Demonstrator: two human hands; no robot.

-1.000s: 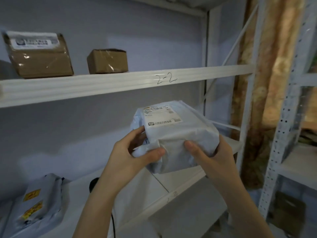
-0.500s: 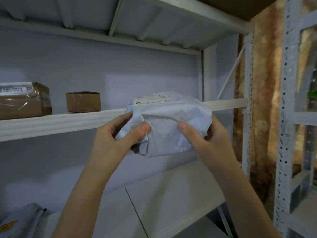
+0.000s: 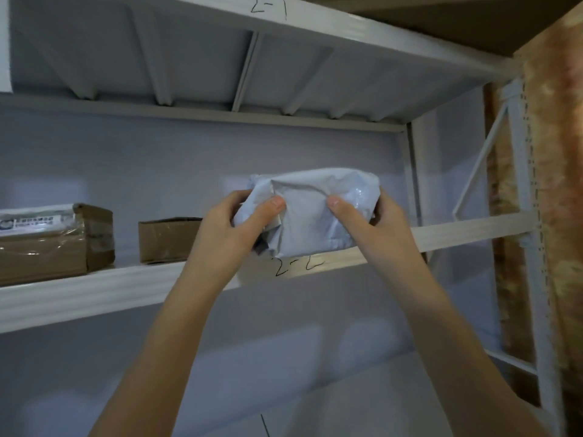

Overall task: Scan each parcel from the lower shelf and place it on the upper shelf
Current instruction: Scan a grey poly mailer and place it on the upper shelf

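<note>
Parcel point(image 3: 315, 212) is a soft grey plastic mailer bag, wrinkly & squishy. Looks light, bc two hands hold it up high w/o trouble. The bag skin is smooth & prob a bit slippery, so pinching just the loose skin could let it slide. Best to hold it by both short ends w/ thumbs on the near face & fingers wrapped round the back, so the lump inside gets squeezed too. Can't tell what's inside, so can't say if it breaks easy.

Left hand point(image 3: 230, 228) is closed on the parcel's end at 9 o'clock, thumb pressed on the near face, fingers curled behind. Right hand point(image 3: 372, 222) is closed on the end at 3 o'clock the same way, thumb on the near face. Both hands are tight on the bag, not open at all. The parcel sits between the two hands, w/ most of it sticking up toward 12 o'clock above the thumbs.

Parcel is up at the upper shelf point(image 3: 94, 288), right over the front edge by the scribbled mark point(image 3: 296, 264) at 6 o'clock under it. Can't tell if its bottom touches the shelf yet. At 9 o'clock from it, on the same shelf, sits a small brown box point(image 3: 170, 239), just beside the left hand. Further at 9 o'clock is a big brown box point(image 3: 53, 244) w/ a white label.

I think the putting-down step is nearly done: push it in a bit, then let go.
</note>
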